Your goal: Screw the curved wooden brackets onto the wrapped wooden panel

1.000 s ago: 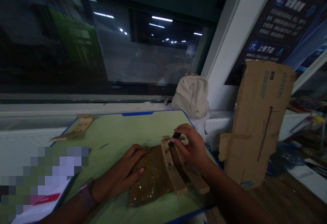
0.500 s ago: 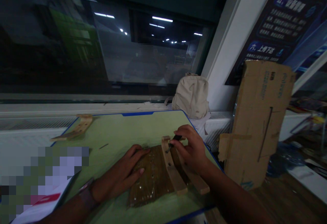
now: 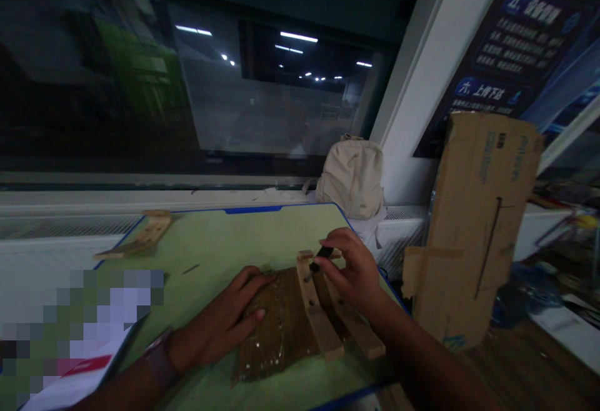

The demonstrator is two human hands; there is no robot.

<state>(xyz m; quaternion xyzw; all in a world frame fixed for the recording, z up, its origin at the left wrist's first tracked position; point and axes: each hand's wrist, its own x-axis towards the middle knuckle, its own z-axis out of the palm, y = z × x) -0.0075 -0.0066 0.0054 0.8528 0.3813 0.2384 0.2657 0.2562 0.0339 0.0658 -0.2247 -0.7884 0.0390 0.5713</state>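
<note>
My left hand [image 3: 237, 311] lies with fingers stretched and thumb apart on the left side of a brown panel [image 3: 285, 336] covered in shiny clear film. Two curved wooden strips with holes rest over the panel's right part: a left strip [image 3: 319, 320] and a right strip [image 3: 359, 330]. Between thumb and fingers, my right hand [image 3: 354, 270] pinches a small black-handled screwdriver [image 3: 320, 258]. Its thin shaft slants down to the upper hole of the left strip; whether a screw sits there is too small to tell. My right hand partly covers the right strip's upper end.
A similar bent wooden piece [image 3: 145, 236] lies at the green tabletop's [image 3: 253, 233] far left corner, with a thin dark stick [image 3: 191, 268] nearer. Blurred-out papers [image 3: 94, 342] are at left. Behind stands a beige backpack [image 3: 351, 177]; a cardboard sheet [image 3: 478, 230] leans at right.
Both hands, the panel and the strips keep nearly the same places. The view has shifted very slightly. The black-handled screwdriver stays at the same hole.
</note>
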